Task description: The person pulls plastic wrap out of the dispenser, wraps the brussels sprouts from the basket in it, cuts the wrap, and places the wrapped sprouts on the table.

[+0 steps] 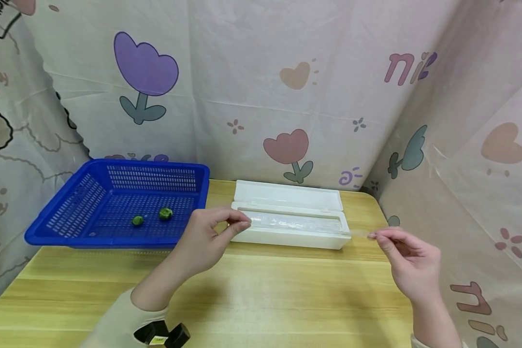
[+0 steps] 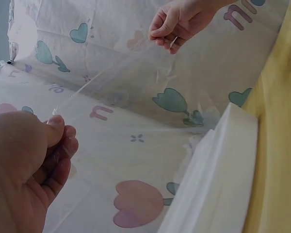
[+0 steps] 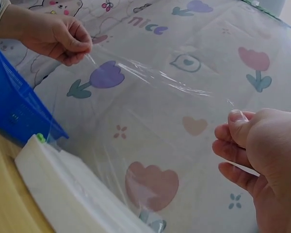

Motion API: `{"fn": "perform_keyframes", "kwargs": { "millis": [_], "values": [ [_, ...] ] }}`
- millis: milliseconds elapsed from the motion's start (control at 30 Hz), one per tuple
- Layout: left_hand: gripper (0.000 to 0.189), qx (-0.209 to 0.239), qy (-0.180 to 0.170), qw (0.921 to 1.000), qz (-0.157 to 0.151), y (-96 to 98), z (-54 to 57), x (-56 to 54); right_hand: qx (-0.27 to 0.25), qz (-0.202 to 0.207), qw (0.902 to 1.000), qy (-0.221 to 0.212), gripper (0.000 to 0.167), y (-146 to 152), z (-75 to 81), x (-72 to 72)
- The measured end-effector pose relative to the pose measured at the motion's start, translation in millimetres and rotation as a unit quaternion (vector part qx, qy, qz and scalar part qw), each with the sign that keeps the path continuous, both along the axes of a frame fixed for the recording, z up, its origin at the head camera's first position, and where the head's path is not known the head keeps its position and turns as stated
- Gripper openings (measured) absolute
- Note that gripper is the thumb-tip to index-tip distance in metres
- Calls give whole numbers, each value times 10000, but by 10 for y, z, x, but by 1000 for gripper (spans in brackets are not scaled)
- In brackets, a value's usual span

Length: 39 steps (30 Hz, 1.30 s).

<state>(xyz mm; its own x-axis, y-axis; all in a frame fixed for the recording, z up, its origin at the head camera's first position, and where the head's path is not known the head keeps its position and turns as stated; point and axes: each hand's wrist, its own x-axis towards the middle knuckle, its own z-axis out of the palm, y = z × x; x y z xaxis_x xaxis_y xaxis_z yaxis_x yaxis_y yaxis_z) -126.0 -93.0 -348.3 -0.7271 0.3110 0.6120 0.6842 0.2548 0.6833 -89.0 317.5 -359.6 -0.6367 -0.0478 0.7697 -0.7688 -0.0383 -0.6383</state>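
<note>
Super thin clear film [image 3: 172, 82] is held up in the air between two hands, above the box it seems to run down to. One corner's pinched by the left hand [image 1: 213, 237], thumb against fingers, and the other's pinched the same way by the right hand [image 1: 413, 263]; the hands are kept well apart, so a wide edge gets spread. Looks like the drawing-out step, tbh. For the next move, both corners should probably be kept pinched and the sheet held taut and level so it doesn't cling to itself, then torn off along the box if enough is out. No cut can be made out.

As for looks, it's see-through and shiny, with bright streaks and creases along the top edge and wrinkles nearer the box. The wall print can be read right through it.

The white box [image 1: 291, 238] is sat on the wooden table [image 1: 278, 295], its lid [image 1: 287, 195] flipped up at the back. To its left a blue basket [image 1: 113, 240] is parked, with two small green pieces [image 1: 166, 213] inside.
</note>
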Motion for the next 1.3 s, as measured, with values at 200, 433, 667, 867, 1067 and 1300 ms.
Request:
{"fn": "perform_keyframes", "kwargs": {
  "millis": [200,433,667,867,1067,1300],
  "values": [
    [14,-48,-55,9991,-417,-61,-204,62,292,162,9991,-257,22,36,-194,92],
    [16,-195,-300,9965,-761,-134,-456,115,553,270,9965,-568,32,34,-420,156],
    [16,-429,-522,9914,-1116,-181,-739,152,1018,401,9891,-981,36,26,-660,232],
    [18,-673,-644,9843,-1499,-231,-934,159,1341,631,9811,-1243,39,33,-851,282],
    [11,-849,-960,9758,-1769,-274,-1088,147,1517,791,9730,-1550,34,46,-1015,335],
    [13,-1043,-528,9699,-2134,-272,-1239,114,2017,712,9570,-1961,30,71,-1182,389]
  ]
}}
